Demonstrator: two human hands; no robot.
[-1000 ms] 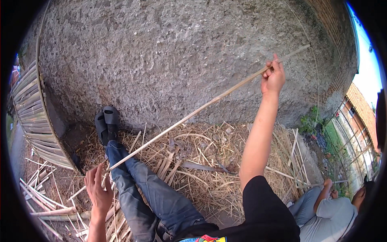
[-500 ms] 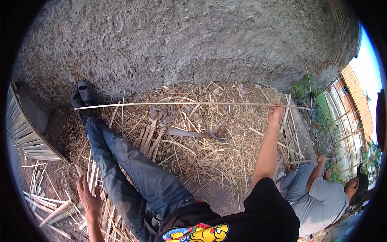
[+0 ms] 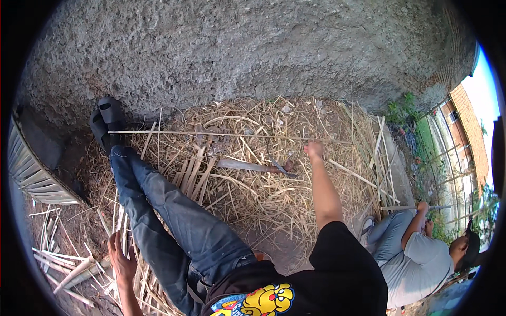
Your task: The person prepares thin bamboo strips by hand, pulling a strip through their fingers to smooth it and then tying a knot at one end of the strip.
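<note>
A long, thin bamboo strip stretches across the view, from near my feet on the left to just past my right hand. That hand is closed on it near its right end, with the arm reached forward. My left hand is low on the left beside my legs, its fingers stretched out and apart. A short piece of strip shows by its fingertips; whether they touch it I cannot tell. Below the long strip, a large knife with a brown handle lies on the shavings.
A rough grey wall rises ahead. Bamboo shavings cover the ground, with split bamboo pieces at lower left. A slatted bamboo panel stands at far left. Another person sits at right, holding a strip.
My right hand has moved left with the long strip, and the strip's right end reaches less far right. My left hand has risen only slightly, its fingers closer together.
</note>
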